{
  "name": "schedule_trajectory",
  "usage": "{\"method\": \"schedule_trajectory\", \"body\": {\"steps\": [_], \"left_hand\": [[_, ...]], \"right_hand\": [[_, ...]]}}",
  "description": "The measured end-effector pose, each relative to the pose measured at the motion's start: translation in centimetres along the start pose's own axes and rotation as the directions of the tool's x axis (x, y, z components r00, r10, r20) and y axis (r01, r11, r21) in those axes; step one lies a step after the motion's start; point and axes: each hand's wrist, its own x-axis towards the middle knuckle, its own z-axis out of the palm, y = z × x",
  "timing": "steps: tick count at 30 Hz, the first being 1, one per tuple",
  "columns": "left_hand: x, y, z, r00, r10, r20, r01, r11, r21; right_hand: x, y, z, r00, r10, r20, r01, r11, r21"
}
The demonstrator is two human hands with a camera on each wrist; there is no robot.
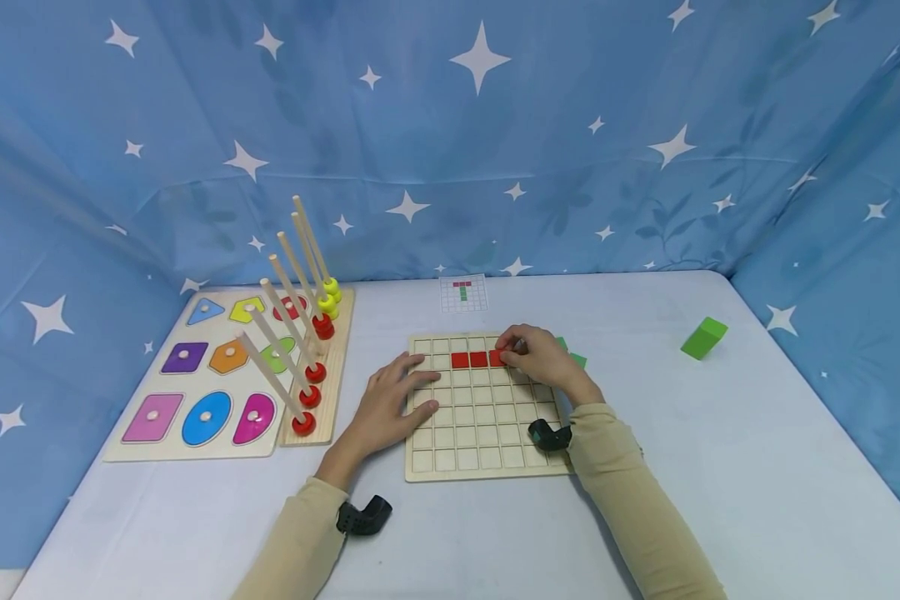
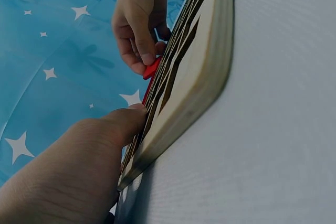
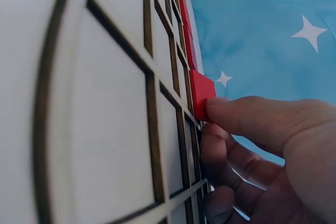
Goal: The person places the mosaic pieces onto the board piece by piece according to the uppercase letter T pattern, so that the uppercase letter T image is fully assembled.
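While left hand (image 1: pixel 390 402) touches board (image 1: pixel 489 417), right hand (image 1: pixel 537 355) pinches tile (image 3: pixel 201 92)

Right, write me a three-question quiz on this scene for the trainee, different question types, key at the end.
1. Multiple choice: what is the right hand pinching between its fingers?
a) a yellow ring
b) a flat red square tile
c) a blue knobbed disc

2. True or false: in the head view, a green rectangular block sits apart from the pale wooden grid board, to its right.

3. Fill in the blank: the small white printed card beyond the board shows a T-shape with a red top bar and a ____ stem.

Key: 1. b; 2. true; 3. green.
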Motion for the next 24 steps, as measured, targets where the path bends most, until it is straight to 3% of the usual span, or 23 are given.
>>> {"method": "schedule_trajectory", "body": {"steps": [10, 24], "left_hand": [[-0.02, -0.06, 0.05, 1.0, -0.004, 0.002, 0.004, 1.0, 0.005], [-0.05, 0.06, -0.03, 1.0, -0.001, 0.001, 0.001, 1.0, -0.005]], "right_hand": [[0.15, 0.24, 0.31, 1.0, -0.018, -0.014, 0.017, 0.998, -0.056], [0.02, 0.08, 0.29, 0.999, -0.038, -0.026, 0.036, 0.998, -0.053]]}}
